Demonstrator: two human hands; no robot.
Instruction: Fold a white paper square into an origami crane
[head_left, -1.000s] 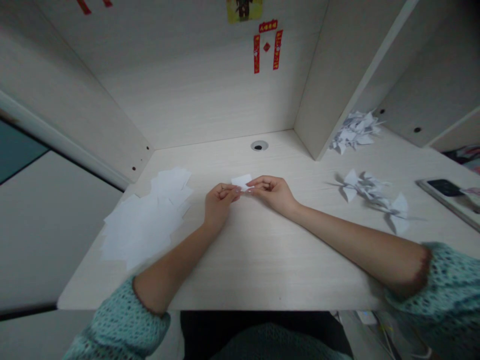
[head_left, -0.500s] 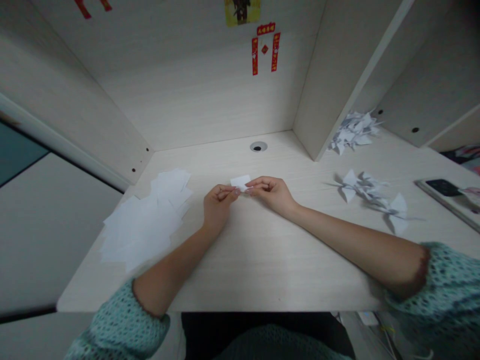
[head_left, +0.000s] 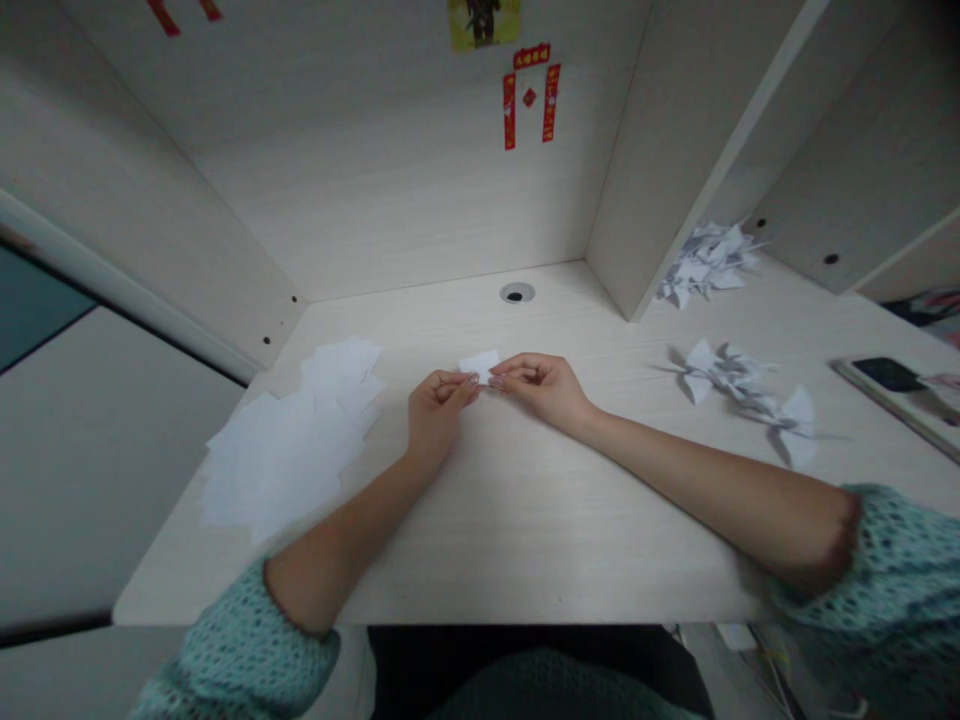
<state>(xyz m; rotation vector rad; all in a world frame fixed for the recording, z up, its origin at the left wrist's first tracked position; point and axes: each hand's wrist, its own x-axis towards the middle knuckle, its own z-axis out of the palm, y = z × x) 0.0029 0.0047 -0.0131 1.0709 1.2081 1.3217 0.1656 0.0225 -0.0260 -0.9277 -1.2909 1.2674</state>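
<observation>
A small piece of white paper (head_left: pixel 480 364) is held just above or on the desk, near its middle. My left hand (head_left: pixel 439 405) pinches the paper's lower left edge between thumb and fingers. On the other side, my right hand (head_left: pixel 547 388) pinches its right edge, with the fingertips of both hands close together. Part of the paper is hidden behind the fingers, so I cannot tell how it is folded. To the left lies a spread pile of flat white paper sheets (head_left: pixel 285 450). Several folded paper cranes (head_left: pixel 731 375) rest right of my right hand.
A heap of more folded white paper (head_left: pixel 709 262) sits beyond the upright divider (head_left: pixel 667 180). At the far right lies a phone (head_left: pixel 892 395). A round cable hole (head_left: pixel 517 293) is set near the back panel, which carries red stickers (head_left: pixel 531 98).
The paper and the fingertips have shifted very slightly. Both hands keep their pinch, and the pile, cranes and phone stay where they were.
</observation>
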